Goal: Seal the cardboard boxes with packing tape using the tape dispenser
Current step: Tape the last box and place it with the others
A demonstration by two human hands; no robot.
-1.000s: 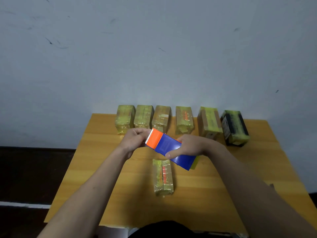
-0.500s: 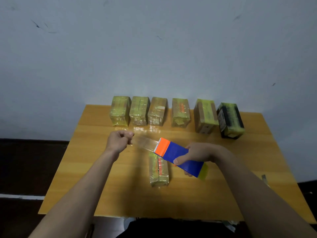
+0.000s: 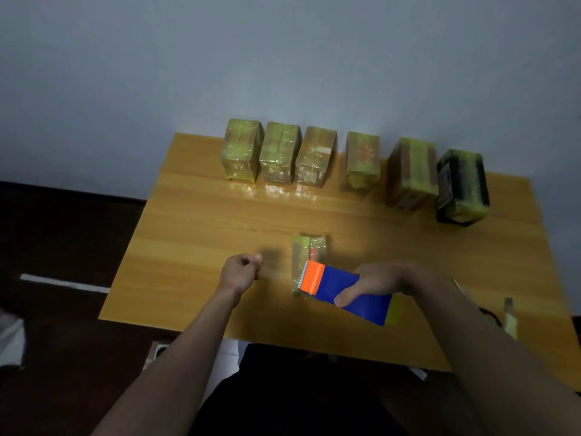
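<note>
A small tape-wrapped cardboard box [image 3: 309, 247] lies in the middle of the wooden table [image 3: 195, 221]. My right hand [image 3: 380, 281] grips the blue tape dispenser [image 3: 349, 294], whose orange cutter end hangs over the box's near end. My left hand [image 3: 240, 272] is curled to the left of the box, fingertips pinched together. A faint, blurred strip of clear tape [image 3: 272, 262] seems to run from it toward the dispenser. The box's near end is hidden behind the dispenser.
Several tape-wrapped boxes [image 3: 279, 155] stand in a row along the table's far edge, the rightmost a black one [image 3: 462, 187]. A pale strip-like object [image 3: 509, 313] sits at the table's right edge. The wall rises behind; dark floor lies to the left.
My left hand drew away from the dispenser to the left, pulling out tape. Both hands and the dispenser came down closer to the table over the small box.
</note>
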